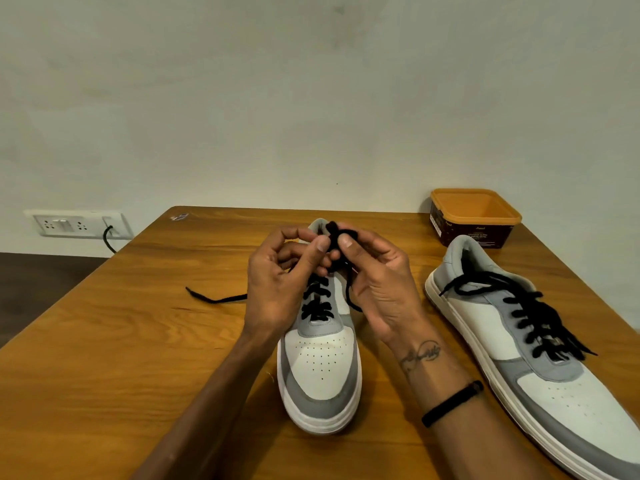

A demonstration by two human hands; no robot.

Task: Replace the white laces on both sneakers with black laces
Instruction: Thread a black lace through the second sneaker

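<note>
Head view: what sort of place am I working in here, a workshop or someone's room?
Probably an ordinary indoor room, not a workshop. The sneakers sit on a wooden table pushed against a plain painted wall, with a household switch and socket plate on it and a small orange-rimmed tub at the table's far corner.

A plain pale wall (311,98) is being lit evenly, with faint smudges showing on it. Low on the left, a white socket panel (78,223) is mounted on the wall, and a dark cable (109,239) is plugged into it and is hanging down. A wooden table (121,341) is being pushed up against the wall. Dark floor (31,285) is being glimpsed at the left.
</note>
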